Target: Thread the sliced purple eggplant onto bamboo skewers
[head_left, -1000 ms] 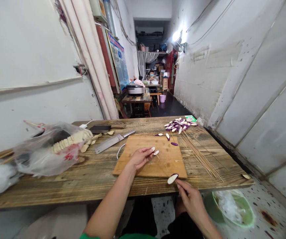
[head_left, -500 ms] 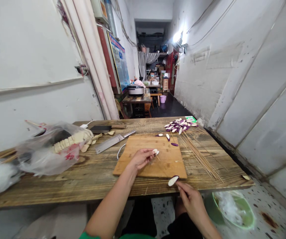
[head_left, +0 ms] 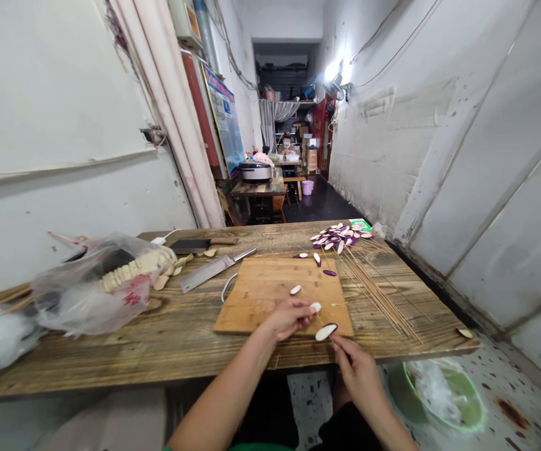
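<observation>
My left hand (head_left: 291, 318) is closed over the cutting board (head_left: 256, 307), pinching a pale eggplant slice (head_left: 316, 307) between thumb and fingers. At the board's front edge, my right hand (head_left: 355, 366) grips a thin bamboo skewer (head_left: 320, 320). A larger purple-edged eggplant slice (head_left: 325, 333) is threaded on that skewer, close to my right fingertips. The skewer's upper end points at the slice in my left hand; whether it touches is too small to tell. One loose slice (head_left: 296, 290) lies on the board, with several more, including a purple-skinned one (head_left: 330, 273), near its far right corner.
Right of the board lie many bare skewers (head_left: 378, 294) and a heap of skewered eggplant slices (head_left: 340, 238). A cleaver (head_left: 209, 273) and a dark-bladed knife (head_left: 192, 245) lie to the left, beside a plastic bag (head_left: 91, 288) with pale slices. A green bin (head_left: 402, 388) stands below right.
My left hand has moved right and nearer, bringing a slice close to the skewer tip. One slice now lies on the board where that hand was. My right hand has risen slightly.
</observation>
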A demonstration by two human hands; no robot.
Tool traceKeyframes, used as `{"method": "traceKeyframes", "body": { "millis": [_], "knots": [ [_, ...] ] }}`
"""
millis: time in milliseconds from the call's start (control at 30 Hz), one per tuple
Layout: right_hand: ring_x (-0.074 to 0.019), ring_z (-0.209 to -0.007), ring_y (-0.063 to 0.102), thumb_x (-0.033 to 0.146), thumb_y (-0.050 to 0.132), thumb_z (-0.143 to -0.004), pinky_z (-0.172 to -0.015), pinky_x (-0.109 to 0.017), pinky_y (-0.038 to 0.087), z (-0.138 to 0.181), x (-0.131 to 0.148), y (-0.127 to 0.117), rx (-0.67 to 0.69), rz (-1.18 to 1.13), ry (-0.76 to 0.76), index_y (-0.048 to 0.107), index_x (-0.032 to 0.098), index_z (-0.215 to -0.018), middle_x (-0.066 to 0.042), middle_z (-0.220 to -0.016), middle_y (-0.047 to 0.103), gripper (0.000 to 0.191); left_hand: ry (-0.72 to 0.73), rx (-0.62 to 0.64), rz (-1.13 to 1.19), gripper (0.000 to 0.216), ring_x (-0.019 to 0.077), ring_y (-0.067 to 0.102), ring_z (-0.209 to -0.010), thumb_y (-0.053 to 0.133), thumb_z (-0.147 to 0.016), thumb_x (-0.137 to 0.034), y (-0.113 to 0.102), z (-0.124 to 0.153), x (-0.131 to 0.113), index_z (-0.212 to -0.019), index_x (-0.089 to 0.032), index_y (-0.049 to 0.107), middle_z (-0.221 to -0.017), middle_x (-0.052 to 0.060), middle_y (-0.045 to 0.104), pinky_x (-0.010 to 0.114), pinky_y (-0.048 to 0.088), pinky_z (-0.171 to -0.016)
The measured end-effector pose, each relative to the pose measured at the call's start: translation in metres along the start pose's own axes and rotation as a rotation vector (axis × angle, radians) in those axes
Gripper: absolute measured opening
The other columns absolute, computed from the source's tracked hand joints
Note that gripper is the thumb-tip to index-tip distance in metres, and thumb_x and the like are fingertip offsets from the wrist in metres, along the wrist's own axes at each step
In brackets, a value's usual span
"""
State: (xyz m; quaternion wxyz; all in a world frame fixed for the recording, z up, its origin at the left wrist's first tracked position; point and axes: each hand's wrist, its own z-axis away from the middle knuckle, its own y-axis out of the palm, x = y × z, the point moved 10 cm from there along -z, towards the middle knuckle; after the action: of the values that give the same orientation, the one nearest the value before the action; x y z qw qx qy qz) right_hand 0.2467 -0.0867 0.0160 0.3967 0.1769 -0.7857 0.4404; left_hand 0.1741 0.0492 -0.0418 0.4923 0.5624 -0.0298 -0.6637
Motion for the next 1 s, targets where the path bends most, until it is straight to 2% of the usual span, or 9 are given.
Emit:
{"method": "traceKeyframes", "body": {
  "millis": [67,133,267,367,533,667,833,900,1000],
  "knots": [
    [-0.0228,-0.081,0.068,0.037,0.046,-0.085,-0.077,-0.034,0.054,-0.005,-0.008,-0.004,-0.052,-0.027,0.043,0.071,0.016,-0.098,-0.012,-0.092,0.072,0.036,0.006,0.061,-0.072,0.032,0.0053,0.052,-0.051,0.084,-0.052,-0.024,0.015,0.002,0.008,-0.074,-0.009,0.067,-0.064,0.003,0.063,0.017,0.039,-0.049],
    [-0.0227,-0.077,0.067,0.040,0.047,-0.084,-0.073,-0.034,0.054,-0.008,-0.019,-0.012,-0.103,-0.042,0.089,0.071,0.014,-0.099,-0.012,-0.087,0.072,0.039,0.089,0.020,-0.154,0.033,0.0053,0.050,-0.051,0.079,-0.060,-0.031,0.014,-0.002,-0.002,-0.084,-0.010,0.069,-0.069,0.004,0.064,0.017,0.037,-0.048],
    [-0.0214,-0.069,0.065,0.043,0.048,-0.083,-0.066,-0.032,0.054,-0.010,-0.037,-0.026,-0.141,-0.065,0.154,0.070,0.011,-0.102,-0.011,-0.077,0.070,0.043,0.418,-0.319,-0.521,0.027,0.0108,0.056,-0.059,0.065,-0.075,-0.026,-0.015,-0.026,-0.072,-0.099,-0.015,0.068,-0.078,0.005,0.068,0.022,0.043,-0.057],
    [-0.0209,-0.067,0.064,0.043,0.048,-0.082,-0.067,-0.032,0.053,-0.012,-0.045,-0.031,-0.135,-0.062,0.179,0.070,0.010,-0.100,-0.010,-0.072,0.069,0.043,0.588,-0.425,-0.877,0.026,0.0173,0.061,-0.085,0.061,-0.076,-0.020,-0.008,-0.063,-0.118,-0.100,-0.016,0.068,-0.097,0.008,0.069,0.026,0.044,-0.078],
    [-0.0210,-0.065,0.063,0.042,0.048,-0.082,-0.066,-0.032,0.052,-0.016,-0.050,-0.031,-0.111,-0.073,0.189,0.070,0.011,-0.098,-0.009,-0.071,0.069,0.042,0.450,-0.506,-1.165,0.034,0.0242,0.057,-0.103,0.069,-0.068,-0.025,-0.001,-0.133,-0.128,-0.100,-0.016,0.065,-0.108,0.014,0.065,0.029,0.040,-0.085],
    [-0.0203,-0.062,0.062,0.040,0.048,-0.082,-0.063,-0.031,0.052,-0.018,-0.051,-0.031,-0.119,-0.098,0.189,0.071,0.012,-0.098,-0.007,-0.065,0.067,0.039,0.404,-0.466,-1.200,0.028,0.0213,0.060,-0.094,0.073,-0.060,-0.018,0.002,-0.156,-0.120,-0.088,-0.018,0.066,-0.095,0.008,0.069,0.027,0.041,-0.079],
    [-0.0187,-0.061,0.061,0.040,0.049,-0.081,-0.062,-0.029,0.051,-0.017,-0.053,-0.031,-0.119,-0.141,0.223,0.070,0.011,-0.098,-0.007,-0.066,0.065,0.040,0.451,-0.468,-1.173,0.022,0.0159,0.062,-0.079,0.069,-0.062,-0.014,0.005,-0.150,-0.122,-0.083,-0.017,0.064,-0.085,0.005,0.069,0.024,0.043,-0.071],
    [-0.0179,-0.061,0.060,0.040,0.050,-0.081,-0.062,-0.028,0.051,-0.016,-0.052,-0.031,-0.133,-0.156,0.226,0.070,0.010,-0.098,-0.006,-0.065,0.065,0.040,0.471,-0.457,-1.049,0.020,0.0139,0.061,-0.069,0.067,-0.063,-0.010,0.005,-0.139,-0.123,-0.082,-0.015,0.063,-0.076,0.004,0.068,0.023,0.045,-0.066],
    [-0.0165,-0.056,0.057,0.042,0.050,-0.081,-0.055,-0.025,0.049,-0.012,-0.049,-0.029,-0.139,-0.187,0.225,0.070,0.010,-0.098,-0.004,-0.061,0.063,0.041,0.389,-0.357,-0.644,0.025,0.0116,0.060,-0.057,0.065,-0.065,-0.005,0.001,-0.116,-0.109,-0.088,-0.013,0.062,-0.069,0.003,0.066,0.023,0.047,-0.061]
  ]
}}
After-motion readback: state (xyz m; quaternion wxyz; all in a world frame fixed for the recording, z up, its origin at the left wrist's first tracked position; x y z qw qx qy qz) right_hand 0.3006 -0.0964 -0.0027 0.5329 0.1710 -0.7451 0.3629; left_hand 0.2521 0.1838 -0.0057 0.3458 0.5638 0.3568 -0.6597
